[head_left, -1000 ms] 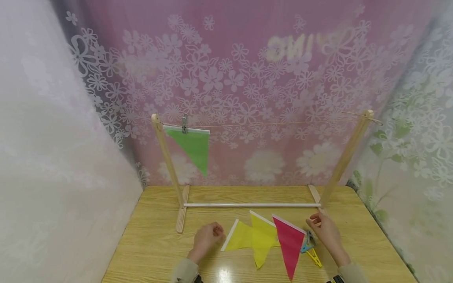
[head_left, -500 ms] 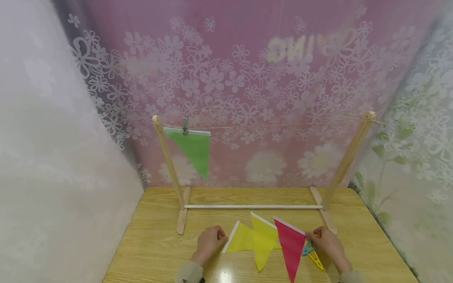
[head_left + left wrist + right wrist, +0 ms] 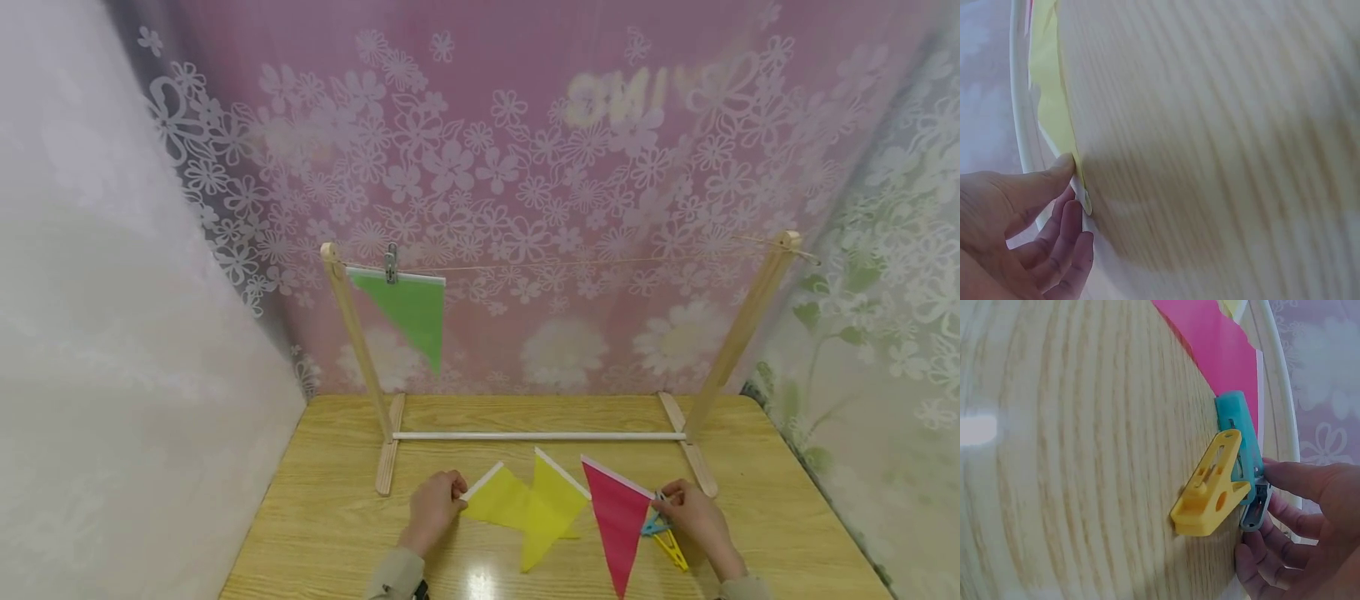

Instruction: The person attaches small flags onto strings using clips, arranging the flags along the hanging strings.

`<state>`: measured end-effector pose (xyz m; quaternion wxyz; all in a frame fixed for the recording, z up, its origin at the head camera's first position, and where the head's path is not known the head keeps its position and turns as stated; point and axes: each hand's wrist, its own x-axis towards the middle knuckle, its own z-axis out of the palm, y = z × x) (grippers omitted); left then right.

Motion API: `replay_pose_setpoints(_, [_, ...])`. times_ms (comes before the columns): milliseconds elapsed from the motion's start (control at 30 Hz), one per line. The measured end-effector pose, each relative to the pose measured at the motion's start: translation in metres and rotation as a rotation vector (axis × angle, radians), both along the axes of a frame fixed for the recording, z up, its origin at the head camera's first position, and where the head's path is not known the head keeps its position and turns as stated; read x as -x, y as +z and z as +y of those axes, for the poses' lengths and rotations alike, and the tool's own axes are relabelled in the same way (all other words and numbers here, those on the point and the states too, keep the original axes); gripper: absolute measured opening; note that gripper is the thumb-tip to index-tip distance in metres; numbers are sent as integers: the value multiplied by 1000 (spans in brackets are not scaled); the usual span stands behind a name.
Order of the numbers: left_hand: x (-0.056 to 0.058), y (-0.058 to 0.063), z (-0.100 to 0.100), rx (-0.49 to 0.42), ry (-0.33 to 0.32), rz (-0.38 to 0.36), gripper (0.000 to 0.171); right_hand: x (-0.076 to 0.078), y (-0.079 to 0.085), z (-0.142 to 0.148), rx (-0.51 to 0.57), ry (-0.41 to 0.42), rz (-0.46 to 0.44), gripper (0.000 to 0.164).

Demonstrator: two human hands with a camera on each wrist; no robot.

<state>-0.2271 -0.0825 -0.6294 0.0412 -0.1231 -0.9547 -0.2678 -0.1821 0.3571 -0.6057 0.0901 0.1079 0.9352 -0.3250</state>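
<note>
Left grip (image 3: pixel 435 510) pinched a yellow pennant (image 3: pixel 495 497) on the bench (image 3: pixel 330 533).
A second yellow pennant (image 3: pixel 551 512) hid part; clips (image 3: pixel 1207 509) obscured whether the right grip (image 3: pixel 694 515), by the red pennant (image 3: pixel 617 521), had closed.

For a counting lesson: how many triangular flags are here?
4: green flag on the string; left yellow flag, at the left hand; right yellow flag, overlapping it; red flag, near the right hand. Others may be hidden.

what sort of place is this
Probably a small screened-off tabletop work space indoors. Flowered curtains, or something like them, close in around a wood-grain table, and a wooden stand on it carries a string with a green flag hung up.
</note>
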Motion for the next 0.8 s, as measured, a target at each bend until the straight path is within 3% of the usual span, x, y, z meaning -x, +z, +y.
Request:
replay_pose_setpoints(200, [8,1,-14,-10,-20,-2,17,-1,2,-2,-11,-4,7,46])
replay_pose_setpoints(467, [4,12,-27,39,15,16,25,-7,7,0,-55,-34,-39,51])
replay_pose_setpoints(800, [1,19,-26,30,9,-77,23,-11,5,2,-68,-5,-3,40])
